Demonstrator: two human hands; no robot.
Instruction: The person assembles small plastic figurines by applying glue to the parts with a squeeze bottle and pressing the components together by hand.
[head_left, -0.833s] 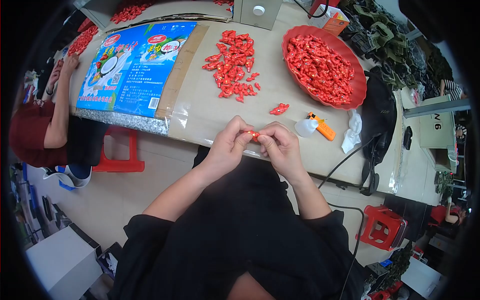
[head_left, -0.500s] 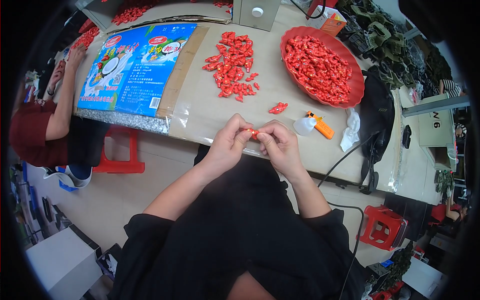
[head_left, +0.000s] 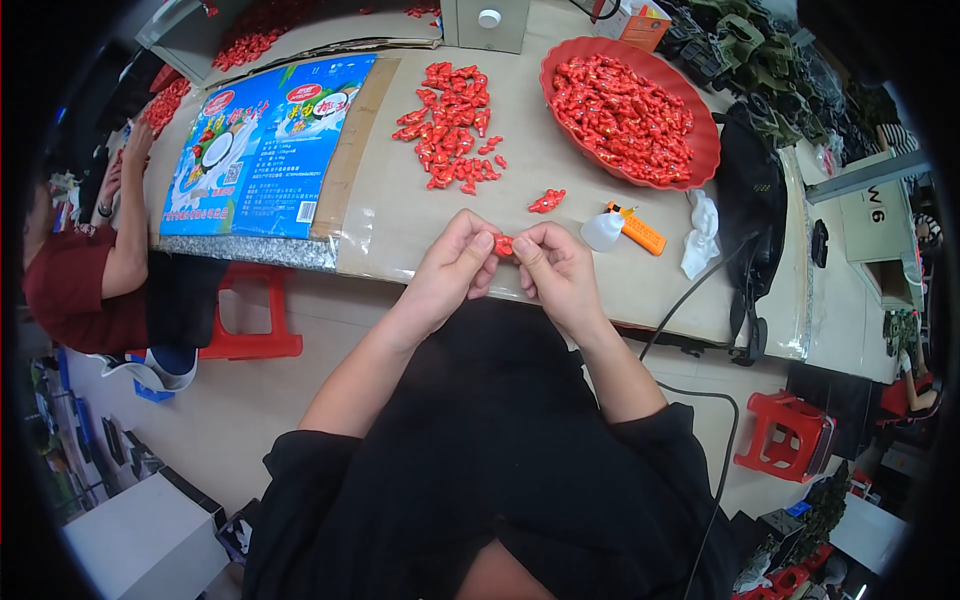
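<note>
Between my two hands, just over the table's near edge, is a small glossy red figurine-like piece [head_left: 503,244]. My left hand [head_left: 458,262] pinches one end with thumb and forefinger. Thumb and forefinger of my right hand [head_left: 556,272] close on the other end. Beyond them a similar red piece [head_left: 547,201] lies alone on the table. Farther off spreads a loose pile of red pieces [head_left: 452,130]. A scalloped red bowl [head_left: 706,165] heaped with the same pieces stands at the far right. The fingers partly cover the held piece.
Right of my hands lie a small white bottle [head_left: 601,232], an orange-handled cutter [head_left: 643,235] and crumpled white tissue [head_left: 702,236]. A black bag [head_left: 755,210] with a cable sits at the table's right. Blue printed cardboard [head_left: 262,150] covers the left. Another person [head_left: 95,270] works at far left.
Both hands still pinch the red piece and have turned it slightly, raising it a little. The table scene has shifted slightly as the view moved.
</note>
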